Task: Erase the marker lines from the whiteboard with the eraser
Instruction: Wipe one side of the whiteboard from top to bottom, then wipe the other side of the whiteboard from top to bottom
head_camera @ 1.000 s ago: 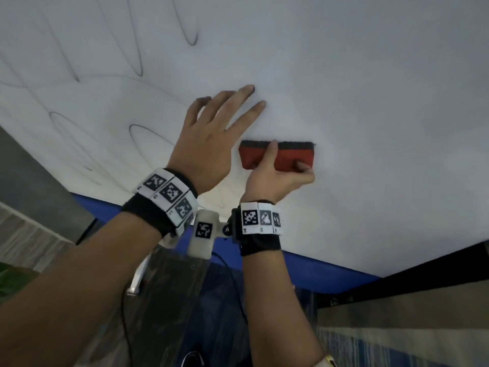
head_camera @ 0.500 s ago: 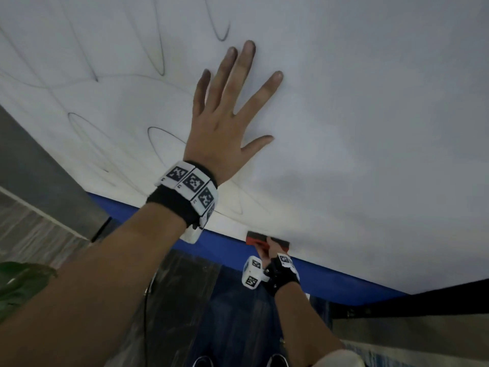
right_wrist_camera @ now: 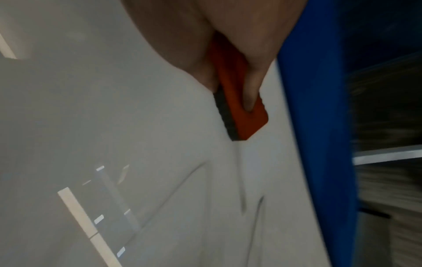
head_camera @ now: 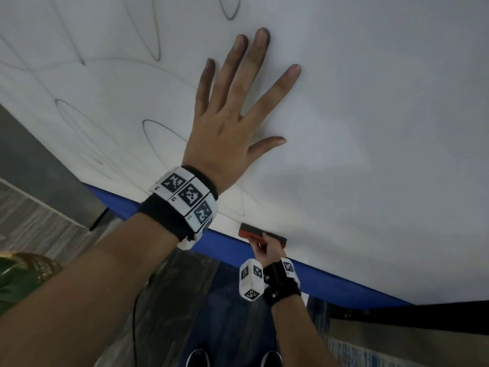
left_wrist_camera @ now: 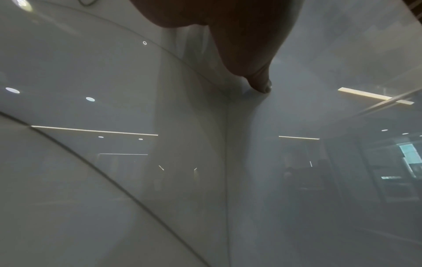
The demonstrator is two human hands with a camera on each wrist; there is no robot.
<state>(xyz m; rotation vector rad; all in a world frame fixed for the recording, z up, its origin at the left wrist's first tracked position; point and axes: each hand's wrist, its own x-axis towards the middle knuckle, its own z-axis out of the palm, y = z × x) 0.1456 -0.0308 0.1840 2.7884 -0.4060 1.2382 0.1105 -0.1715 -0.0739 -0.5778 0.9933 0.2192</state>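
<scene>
- The right hand (head_camera: pixel 267 249) is mostly hidden in the head view behind the eraser and its own wrist band; only a thumb and knuckles show.
- The right wrist view is blurred with motion, yet it shows the fingers (right_wrist_camera: pixel 252 90) curled over the flat red rectangular eraser with a dark felt pad (head_camera: pixel 262 235), grasping it.
- The eraser sits felt-side against the glossy white whiteboard (head_camera: pixel 370 128), right at its bottom edge, just beside the blue lower frame strip (head_camera: pixel 330 280).
- The left hand (head_camera: pixel 227 128) lies flat on the whiteboard above the eraser and well apart from it, fingers spread and straight, holding nothing (its palm hides part of a drawn curve).
- The left wrist view shows only one fingertip (left_wrist_camera: pixel 262 86) touching the board; the rest of the hand is cut off at the top.
- Thin grey looping marker lines (head_camera: pixel 158 133) cover the board's left part, some faint and hard to trace; ceiling-light reflections overlay them in the wrist views.
- Below the board: a dark floor (head_camera: pixel 232 313), two dark shoe tips (head_camera: pixel 198 357) cut off at the bottom edge, and a thin black cable (head_camera: pixel 133 327).
- A green leafy shape (head_camera: pixel 18 276) at the left edge is too blurred to identify.
</scene>
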